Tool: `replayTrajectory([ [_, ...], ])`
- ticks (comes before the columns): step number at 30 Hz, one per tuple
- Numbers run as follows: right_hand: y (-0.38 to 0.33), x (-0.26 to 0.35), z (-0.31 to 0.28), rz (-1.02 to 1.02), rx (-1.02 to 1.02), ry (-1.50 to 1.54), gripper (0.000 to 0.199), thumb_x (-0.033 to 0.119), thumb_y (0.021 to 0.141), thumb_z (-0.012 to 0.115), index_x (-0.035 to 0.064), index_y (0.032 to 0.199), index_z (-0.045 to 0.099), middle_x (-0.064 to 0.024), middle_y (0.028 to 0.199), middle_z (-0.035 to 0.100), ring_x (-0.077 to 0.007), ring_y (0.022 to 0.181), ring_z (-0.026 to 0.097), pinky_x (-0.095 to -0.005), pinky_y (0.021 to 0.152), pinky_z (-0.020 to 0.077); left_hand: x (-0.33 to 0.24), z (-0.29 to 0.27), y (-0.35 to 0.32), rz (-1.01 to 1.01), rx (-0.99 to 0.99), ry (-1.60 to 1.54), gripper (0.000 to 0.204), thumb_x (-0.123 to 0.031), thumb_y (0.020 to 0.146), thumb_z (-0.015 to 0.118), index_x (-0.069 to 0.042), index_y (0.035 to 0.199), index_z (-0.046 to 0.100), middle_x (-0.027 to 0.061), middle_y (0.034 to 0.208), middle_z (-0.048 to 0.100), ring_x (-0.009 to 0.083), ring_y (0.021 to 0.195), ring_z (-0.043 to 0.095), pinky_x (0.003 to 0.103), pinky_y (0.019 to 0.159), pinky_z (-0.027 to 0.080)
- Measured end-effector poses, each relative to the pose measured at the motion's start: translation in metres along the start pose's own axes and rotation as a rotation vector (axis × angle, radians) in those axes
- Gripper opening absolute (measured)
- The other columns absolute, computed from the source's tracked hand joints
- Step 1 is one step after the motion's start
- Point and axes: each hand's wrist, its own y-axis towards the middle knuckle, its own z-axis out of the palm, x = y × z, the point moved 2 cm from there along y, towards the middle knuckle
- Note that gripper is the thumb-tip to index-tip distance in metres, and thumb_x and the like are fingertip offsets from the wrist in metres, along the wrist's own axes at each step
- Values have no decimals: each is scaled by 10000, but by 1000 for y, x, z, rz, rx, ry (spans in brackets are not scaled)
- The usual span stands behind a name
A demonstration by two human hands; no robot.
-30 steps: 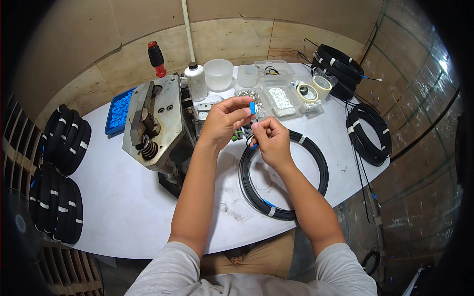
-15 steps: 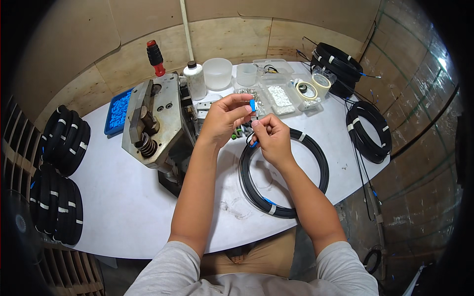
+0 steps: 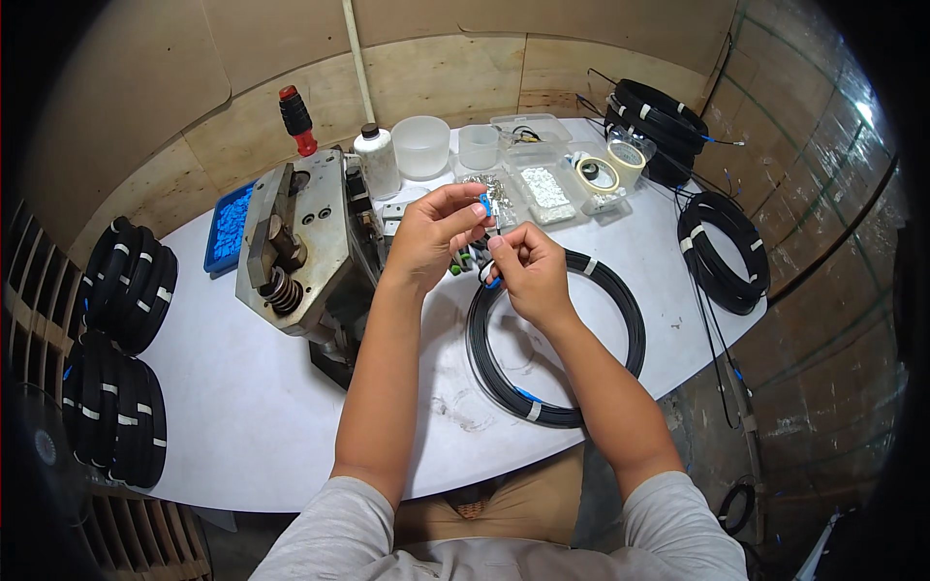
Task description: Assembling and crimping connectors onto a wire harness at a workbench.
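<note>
Pinched between the thumb and fingers of my left hand (image 3: pixel 433 235) is a small blue connector (image 3: pixel 485 204) with a whitish end. My right hand (image 3: pixel 535 279) is close beside and just below it, thumb and forefinger closed on the end of a black cable. The fingers hide much of where cable and connector meet. Another small blue piece (image 3: pixel 493 284) shows under the right hand's curled fingers. Beneath both hands, a coil of black cable (image 3: pixel 635 334) bound with white bands lies on the white table (image 3: pixel 252 416).
Left of my forearm stands a heavy metal press (image 3: pixel 320 228). Behind it are a blue tray (image 3: pixel 210 263) of blue parts and a white bottle (image 3: pixel 377 160). Clear boxes (image 3: pixel 579 218) of small parts and tape rolls (image 3: pixel 628 163) sit at the back. Further cable coils (image 3: pixel 121 407) flank the table.
The blue connector tilts slightly differently in my left fingers, and both hands have shifted a little to the left. Both grips stay closed. The whole view has moved slightly.
</note>
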Motion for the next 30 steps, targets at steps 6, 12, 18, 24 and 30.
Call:
replayTrajectory([
  [6, 1, 0, -2, -4, 0, -4, 170, 158, 953, 647, 30, 856, 591, -14, 667, 629, -62, 574, 596, -216, 536, 464, 0, 1, 1, -12, -2, 5, 294, -24, 865, 700, 5, 1154, 652, 87, 1001, 674, 187, 910, 658, 304, 820, 553],
  [12, 2, -6, -1, -34, 13, 8, 172, 162, 951, 651, 30, 858, 592, -16, 672, 632, -62, 574, 599, -217, 535, 466, 0, -1, 1, -13, 6, 0, 290, -19, 863, 702, 1, 1148, 654, 86, 1013, 671, 187, 918, 654, 308, 834, 551],
  [18, 0, -1, -2, 5, 12, -4, 171, 158, 951, 652, 31, 856, 587, -15, 672, 629, -62, 572, 597, -218, 532, 465, 2, 1, 1, -19, 11, 3, 284, -16, 862, 707, -7, 1140, 655, 77, 1014, 670, 178, 924, 646, 310, 843, 543],
  [24, -1, 0, -3, 9, 16, -21, 168, 152, 952, 650, 32, 854, 583, -14, 669, 625, -62, 575, 597, -216, 533, 465, 3, 0, 2, -6, 23, 15, 284, -28, 869, 704, -10, 1149, 658, 72, 1015, 673, 163, 925, 645, 304, 837, 544],
  [30, -1, 3, -3, 5, 13, -37, 168, 147, 953, 647, 35, 847, 579, -16, 665, 626, -62, 575, 597, -217, 533, 463, 2, 1, 1, -5, 22, 26, 287, -38, 873, 701, -12, 1157, 662, 63, 1007, 673, 148, 915, 644, 293, 828, 545],
])
